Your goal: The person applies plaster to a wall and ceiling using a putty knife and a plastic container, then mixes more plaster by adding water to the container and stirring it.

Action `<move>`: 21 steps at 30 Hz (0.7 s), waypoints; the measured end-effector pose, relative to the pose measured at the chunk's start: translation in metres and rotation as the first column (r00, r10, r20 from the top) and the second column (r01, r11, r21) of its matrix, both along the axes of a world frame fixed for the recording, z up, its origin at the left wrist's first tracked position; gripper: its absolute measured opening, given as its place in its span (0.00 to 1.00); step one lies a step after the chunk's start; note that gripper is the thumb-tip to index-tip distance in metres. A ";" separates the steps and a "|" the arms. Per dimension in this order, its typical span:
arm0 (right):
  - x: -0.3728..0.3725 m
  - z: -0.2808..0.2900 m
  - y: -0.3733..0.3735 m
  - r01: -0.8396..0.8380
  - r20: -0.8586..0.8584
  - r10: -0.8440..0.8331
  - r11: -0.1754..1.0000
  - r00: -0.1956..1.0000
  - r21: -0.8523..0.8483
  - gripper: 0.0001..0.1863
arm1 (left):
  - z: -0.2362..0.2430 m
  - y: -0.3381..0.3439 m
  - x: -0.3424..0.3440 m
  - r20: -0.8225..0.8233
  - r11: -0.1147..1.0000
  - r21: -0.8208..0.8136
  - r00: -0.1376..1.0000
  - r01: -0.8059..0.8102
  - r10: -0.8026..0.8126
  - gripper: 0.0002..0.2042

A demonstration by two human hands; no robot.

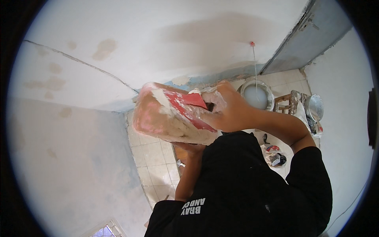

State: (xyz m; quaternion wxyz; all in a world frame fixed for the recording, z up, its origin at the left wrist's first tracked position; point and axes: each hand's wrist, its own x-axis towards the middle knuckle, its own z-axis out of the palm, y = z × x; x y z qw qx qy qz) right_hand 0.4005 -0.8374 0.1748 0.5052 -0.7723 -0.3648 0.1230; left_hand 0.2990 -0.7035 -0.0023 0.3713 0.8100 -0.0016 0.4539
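Close in front of me is a red tub [152, 114], smeared with cream-coloured filler and tilted so that I look into it. My left hand [191, 147] supports it from below; most of those fingers are hidden behind the tub. Over the tub's right side, my right hand [227, 108] is closed round a scraper with a red blade [193, 99]. The blade lies against the tub's filler-streaked inside. Whitish filler coats the fingers of that hand, and they hide the scraper's grip.
A pale wall [130, 23] with beige damp patches stands ahead; a greyish wall [71, 158] is at the left. Back right are a bucket of cloudy liquid [256, 97], a wooden stool [294, 98], another bucket [314, 106] and a grey door [292, 37]. Bags [275, 157] lie on the tiled floor.
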 end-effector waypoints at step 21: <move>0.016 -0.010 -0.009 -0.204 0.487 0.282 0.957 0.827 -0.209 0.09 | 0.013 -0.009 0.000 0.249 0.612 -0.693 0.924 0.380 -0.290 0.42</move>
